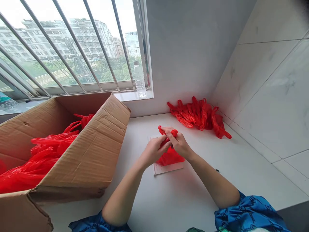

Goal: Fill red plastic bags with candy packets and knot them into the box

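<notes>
Both hands meet over the middle of the white surface, closed on one red plastic bag point(170, 157). My left hand point(154, 149) pinches the gathered upper part from the left side. On the other side my right hand point(180, 145) grips the same bunched plastic, and short red ends poke out above the fingers. The bag's lower part hangs down over a white sheet of paper point(168, 169) with printed marks. Some of the plastic between the palms is hidden by the fingers.
A large open cardboard box point(89, 151) full of red plastic bags point(51, 151) stands at the left. Several bunched red bags point(198, 114) lie by the back wall. On the windowsill is a clear bottle point(139, 80). A small dark object point(217, 170) lies near my right forearm.
</notes>
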A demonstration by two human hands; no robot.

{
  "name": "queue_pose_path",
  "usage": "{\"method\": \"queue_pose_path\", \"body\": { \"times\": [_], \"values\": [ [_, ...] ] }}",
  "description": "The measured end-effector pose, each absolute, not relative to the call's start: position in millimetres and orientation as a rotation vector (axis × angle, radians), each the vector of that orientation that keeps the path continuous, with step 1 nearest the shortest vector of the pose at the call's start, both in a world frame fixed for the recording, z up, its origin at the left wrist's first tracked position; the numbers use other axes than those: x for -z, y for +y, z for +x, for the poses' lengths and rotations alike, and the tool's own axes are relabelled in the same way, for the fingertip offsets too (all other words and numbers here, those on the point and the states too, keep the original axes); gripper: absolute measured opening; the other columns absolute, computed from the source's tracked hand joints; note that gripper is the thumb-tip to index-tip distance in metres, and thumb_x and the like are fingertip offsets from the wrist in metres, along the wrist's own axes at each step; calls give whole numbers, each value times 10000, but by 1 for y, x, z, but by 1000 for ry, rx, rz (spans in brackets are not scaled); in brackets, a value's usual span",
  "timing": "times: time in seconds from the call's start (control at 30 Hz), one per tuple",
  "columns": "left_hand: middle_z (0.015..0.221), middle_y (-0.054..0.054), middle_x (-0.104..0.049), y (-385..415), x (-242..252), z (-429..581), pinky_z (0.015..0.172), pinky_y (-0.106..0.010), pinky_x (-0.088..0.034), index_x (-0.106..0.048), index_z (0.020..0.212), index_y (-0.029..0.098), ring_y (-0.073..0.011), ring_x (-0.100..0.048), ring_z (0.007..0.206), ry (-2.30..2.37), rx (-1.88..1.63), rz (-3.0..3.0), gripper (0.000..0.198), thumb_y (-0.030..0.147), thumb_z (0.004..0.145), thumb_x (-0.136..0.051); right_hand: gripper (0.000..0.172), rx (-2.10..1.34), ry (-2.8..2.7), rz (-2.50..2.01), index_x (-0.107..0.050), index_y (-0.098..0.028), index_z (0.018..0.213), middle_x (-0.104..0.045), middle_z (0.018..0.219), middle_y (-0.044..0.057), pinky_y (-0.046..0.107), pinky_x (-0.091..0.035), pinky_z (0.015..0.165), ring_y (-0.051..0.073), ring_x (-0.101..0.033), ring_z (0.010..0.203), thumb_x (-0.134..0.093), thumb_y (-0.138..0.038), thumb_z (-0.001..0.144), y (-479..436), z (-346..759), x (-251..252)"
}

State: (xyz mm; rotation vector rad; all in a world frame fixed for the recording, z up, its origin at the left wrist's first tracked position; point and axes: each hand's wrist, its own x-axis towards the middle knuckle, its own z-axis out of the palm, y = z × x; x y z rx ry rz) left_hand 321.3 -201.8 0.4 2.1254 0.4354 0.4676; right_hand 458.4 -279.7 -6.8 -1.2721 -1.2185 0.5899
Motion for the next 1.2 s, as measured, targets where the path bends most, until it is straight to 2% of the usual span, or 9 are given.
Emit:
{"method": "queue_pose_path", "body": {
  "times": [0.07, 0.13, 0.3, 0.4, 0.53, 0.63, 0.8, 1.03, 1.2],
  "values": [
    [792, -24, -631, -199, -4, 318, 662, -269, -418, -582, 859, 195, -167, -577, 722, 375, -400, 1934, 294, 479, 924, -547, 494, -729, -1051, -1223, -698, -219, 1137, -640, 762, 10, 290, -466, 567, 119, -481, 528, -430, -605, 982, -280, 464, 6],
    [789, -29, -627, -194, -7, 316, 698, -266, -439, -580, 834, 185, -167, -587, 756, 376, -364, 1758, 345, 521, 908, -567, 482, -825, -956, -1144, -693, -211, 1055, -580, 667, -26, 262, -392, 501, 91, -372, 465, -447, -616, 969, -283, 470, 2],
    [705, 2, -555, -191, -8, 316, 657, -239, -436, -557, 789, 187, -127, -542, 680, 384, -409, 1430, 358, 526, 899, -585, 338, -892, -1294, -1143, -583, -235, 1197, -612, 805, -12, 284, -508, 683, 139, -600, 696, -589, -455, 941, -293, 478, -11],
    [712, 9, -573, -196, -10, 318, 684, -247, -453, -602, 935, 197, -131, -560, 685, 385, -433, 1368, 321, 517, 917, -574, 292, -481, -1509, -1296, -532, -240, 1213, -604, 1021, 41, 327, -528, 800, 167, -633, 861, -576, -286, 928, -296, 476, -12],
    [795, -11, -661, -203, -12, 319, 708, -280, -478, -620, 1196, 221, -141, -586, 656, 417, -419, 1401, 429, 553, 948, -509, 124, 42, -1609, -1499, -523, -233, 1036, -560, 1071, 72, 295, -499, 698, 172, -599, 829, -470, -184, 935, -296, 471, -6],
    [842, -33, -706, -203, -10, 320, 708, -289, -488, -687, 1176, 206, -152, -617, 665, 403, -448, 1397, 475, 573, 951, -484, 26, 221, -1666, -1500, -495, -227, 966, -562, 1050, 76, 280, -451, 629, 165, -562, 763, -503, -244, 948, -298, 471, -5],
    [971, -78, -748, -195, -3, 319, 784, -291, -516, -749, 1063, 178, -205, -683, 871, 449, -629, 1398, 389, 505, 873, -657, 353, 443, -1784, -1608, -425, -224, 693, -496, 724, 9, 302, -351, 653, 157, -424, 649, -500, -402, 989, -312, 478, -18],
    [982, -80, -754, -152, 23, 314, 861, -324, -508, -762, 1040, 183, -207, -670, 911, 736, -1123, 1584, 353, 460, 833, -689, 475, -485, -1811, -1671, -291, -211, 624, -335, 630, -33, 271, -274, 556, 129, -302, 587, -423, -452, 1012, -369, 487, 0],
    [1040, -114, -743, -146, 36, 312, 915, -356, -507, -588, 1322, 156, -221, -692, 982, 741, -1018, 1555, 591, 516, 859, -650, 480, -847, -1502, -1597, -475, -213, 676, -495, 698, -8, 287, -418, 597, 149, -477, 632, -442, -587, 975, -395, 516, 25]
  ]
}}
